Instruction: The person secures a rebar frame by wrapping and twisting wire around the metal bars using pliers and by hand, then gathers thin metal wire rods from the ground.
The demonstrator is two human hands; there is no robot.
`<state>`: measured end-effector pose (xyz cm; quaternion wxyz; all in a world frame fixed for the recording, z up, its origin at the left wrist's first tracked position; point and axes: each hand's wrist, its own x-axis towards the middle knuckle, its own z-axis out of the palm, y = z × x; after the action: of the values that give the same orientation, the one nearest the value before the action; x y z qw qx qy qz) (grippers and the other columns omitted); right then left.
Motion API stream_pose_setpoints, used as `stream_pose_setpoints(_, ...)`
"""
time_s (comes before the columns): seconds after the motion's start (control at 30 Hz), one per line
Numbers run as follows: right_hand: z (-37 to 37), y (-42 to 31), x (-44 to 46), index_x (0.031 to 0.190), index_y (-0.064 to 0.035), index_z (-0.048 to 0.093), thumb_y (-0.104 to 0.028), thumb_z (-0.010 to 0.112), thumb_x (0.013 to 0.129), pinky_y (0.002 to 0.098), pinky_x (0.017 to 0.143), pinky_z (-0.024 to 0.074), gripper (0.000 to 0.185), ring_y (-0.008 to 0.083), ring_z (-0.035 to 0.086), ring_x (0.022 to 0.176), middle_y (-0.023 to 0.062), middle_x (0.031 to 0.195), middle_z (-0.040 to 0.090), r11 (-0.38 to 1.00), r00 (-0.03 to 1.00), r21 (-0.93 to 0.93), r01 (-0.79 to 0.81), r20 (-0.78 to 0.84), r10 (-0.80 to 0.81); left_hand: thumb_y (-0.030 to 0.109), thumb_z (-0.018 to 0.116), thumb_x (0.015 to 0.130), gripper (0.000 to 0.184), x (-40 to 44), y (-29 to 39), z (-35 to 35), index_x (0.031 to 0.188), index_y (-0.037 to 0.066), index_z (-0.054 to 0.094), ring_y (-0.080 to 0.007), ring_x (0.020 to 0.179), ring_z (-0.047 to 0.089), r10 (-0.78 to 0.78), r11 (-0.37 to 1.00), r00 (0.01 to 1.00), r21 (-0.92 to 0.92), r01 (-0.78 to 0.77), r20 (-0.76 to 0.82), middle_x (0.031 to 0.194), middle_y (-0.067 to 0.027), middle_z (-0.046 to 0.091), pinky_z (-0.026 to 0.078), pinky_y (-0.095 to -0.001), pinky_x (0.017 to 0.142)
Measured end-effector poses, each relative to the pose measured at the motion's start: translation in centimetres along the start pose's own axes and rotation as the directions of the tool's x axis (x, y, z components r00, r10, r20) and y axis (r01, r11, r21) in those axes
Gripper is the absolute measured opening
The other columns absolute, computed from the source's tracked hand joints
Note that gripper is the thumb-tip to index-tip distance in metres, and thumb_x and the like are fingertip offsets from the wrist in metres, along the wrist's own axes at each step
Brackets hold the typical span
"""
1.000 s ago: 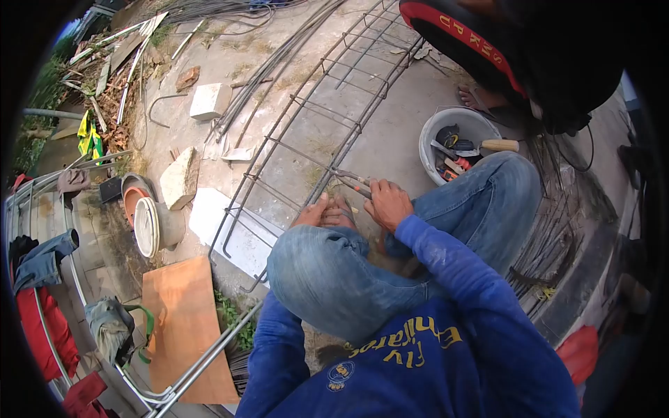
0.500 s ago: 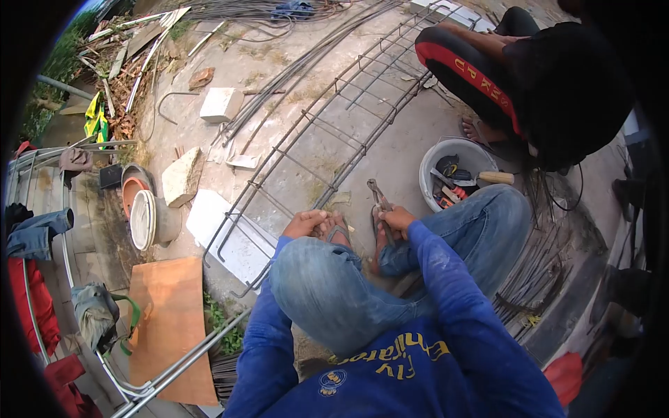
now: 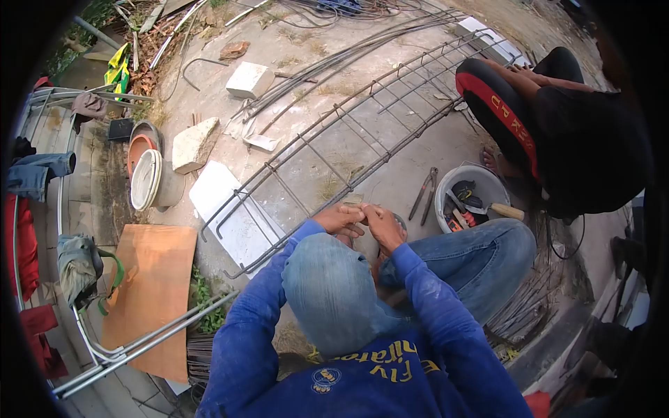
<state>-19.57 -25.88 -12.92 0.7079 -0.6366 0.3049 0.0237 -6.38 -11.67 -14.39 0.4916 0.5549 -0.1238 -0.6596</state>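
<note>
My left hand (image 3: pixel 339 219) and my right hand (image 3: pixel 383 227) meet at the fingertips, just in front of my bent knee. Fingers on both hands are curled in a pinch, and whatever lies between them is too small to make out. Right beyond them runs the near end of a long rebar cage (image 3: pixel 348 182). A pair of pincers (image 3: pixel 423 195) lies on the concrete to the right of my hands, its handles towards me. Beside it stands a bucket (image 3: pixel 446 221) holding tools, with a wooden handle (image 3: pixel 507 210) sticking out over the rim.
Another person (image 3: pixel 578 132) in black squats at the right, close to the cage. White sheets (image 3: pixel 240 223) lie under the cage's near end. Stone blocks (image 3: pixel 195 145), stacked tubs (image 3: pixel 146 180), a wooden board (image 3: pixel 150 299) and metal tubing (image 3: pixel 153 345) are on my left.
The pincers, held in my right hand before, now lie on the ground near the bucket. My right hand has moved left to join my left hand. The view has shifted slightly.
</note>
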Motion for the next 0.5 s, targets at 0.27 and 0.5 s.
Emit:
stream_pose_setpoints(0.27,-2.2,1.9,2.1,0.107,0.0014,0.069,-0.026,0.044,0.106,0.0361,0.079,0.0567,0.036,0.0198,0.067,0.079,0.0127,0.090,0.072,0.999,0.970,0.031,0.023,-0.241,-0.014,0.050,0.073,0.092,0.051,-1.5,1.9,-3.8,0.108,0.002,0.077,-0.0185,0.083,0.071,0.200,0.934,0.866,0.355,-0.028,-0.458,0.099,-0.0108,0.077,0.056,-0.0335,0.075)
stream_pose_setpoints(0.5,-0.6,-1.8,5.8,0.102,0.0018,0.071,-0.029,0.051,0.104,0.0427,0.073,0.0502,0.036,0.0258,0.064,0.071,0.0151,0.082,0.069,0.862,0.885,-0.461,0.208,-0.286,-0.367,0.050,0.070,0.090,0.043,0.4,4.9,-18.5,0.094,0.009,0.082,-0.0389,0.088,0.071,0.704,0.684,0.202,0.727,0.066,-0.681,0.092,-0.0210,0.076,0.054,-0.0431,0.086)
